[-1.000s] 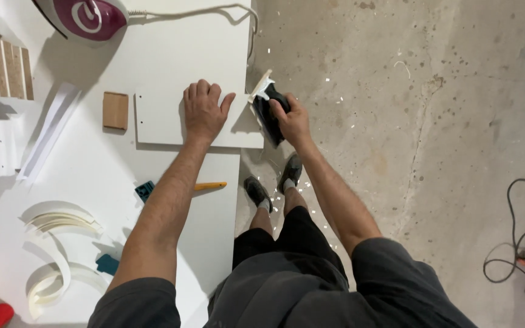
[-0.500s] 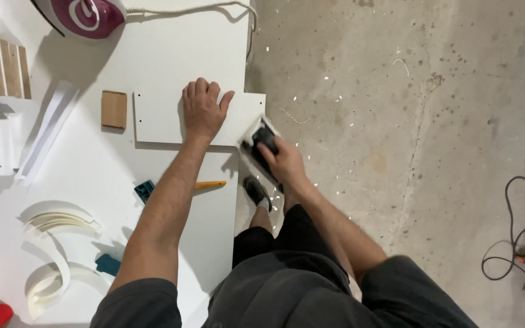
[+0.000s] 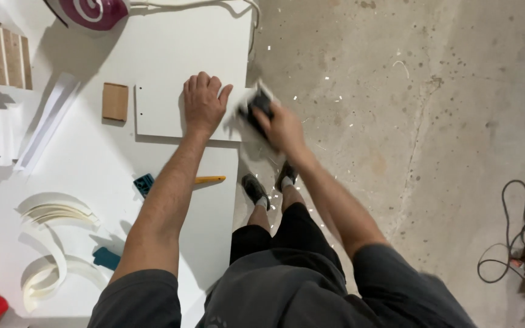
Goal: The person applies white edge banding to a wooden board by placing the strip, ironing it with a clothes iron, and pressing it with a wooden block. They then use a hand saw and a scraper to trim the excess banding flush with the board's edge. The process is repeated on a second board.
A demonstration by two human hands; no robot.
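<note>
A maroon clothes iron (image 3: 89,12) with a white swirl is set at the far edge of the white table (image 3: 80,164), its white cord (image 3: 214,5) trailed toward the corner. A small wooden block (image 3: 115,101) is laid flat near it. Stacked wooden pieces (image 3: 1,54) are seen at the far left. Coils of white edge strip (image 3: 50,243) are spread on the near left, with what may be a yellow-handled cutter (image 3: 209,180) beside a teal tool (image 3: 144,184). A dark cable (image 3: 508,237) is looped on the concrete floor (image 3: 396,91).
</note>
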